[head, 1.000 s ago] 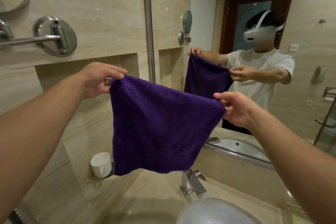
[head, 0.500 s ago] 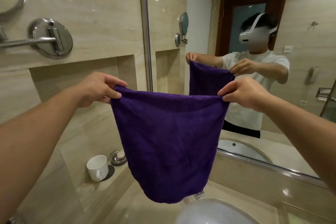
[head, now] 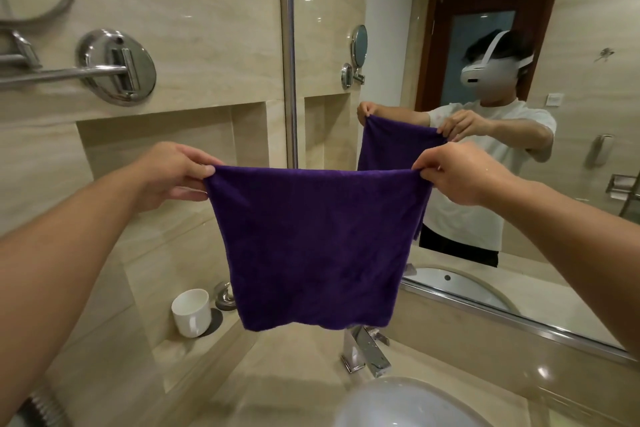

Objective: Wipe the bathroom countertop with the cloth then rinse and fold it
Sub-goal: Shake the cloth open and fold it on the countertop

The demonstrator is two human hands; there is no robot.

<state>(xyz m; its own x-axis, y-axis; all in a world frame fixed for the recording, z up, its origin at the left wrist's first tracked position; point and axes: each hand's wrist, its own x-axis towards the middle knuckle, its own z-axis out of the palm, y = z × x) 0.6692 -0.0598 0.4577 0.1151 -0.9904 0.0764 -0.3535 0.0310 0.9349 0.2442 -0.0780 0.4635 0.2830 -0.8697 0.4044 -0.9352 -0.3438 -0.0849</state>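
- Pinching a top corner each, the left hand (head: pixel 173 173) and the right hand (head: pixel 460 173) have a closed grip on the purple cloth (head: pixel 318 246). Thumb and curled fingers clamp the fabric, and neither hand holds anything else.
- A second ago the right hand sat lower than the left, so the top edge sloped. Now both hands are level and well apart, and the edge runs nearly straight and taut between them.
- The cloth hangs in the air as one flat, open sheet, clear of the tabletop (head: pixel 277 374). Half a second ago its bottom sagged to a rounded point; now the lower hem runs fairly even.
- The hem ends just above the faucet (head: pixel 367 350), behind the white basin (head: pixel 398 402). Whether it brushes the faucet I cannot tell.
- Squaring the sheet like this reads as the start of the fold, so the wiping and rinsing are probably done. How wet the fabric is cannot be seen.
- The likely next move is bringing the two corners together. The risk is that the hanging hem swings or the edges end up misaligned.
- Farther back on the left, a white cup (head: pixel 192 312) stands on the ledge.
- Beyond, the mirror (head: pixel 588 28) repeats the same level, two-handed hold.
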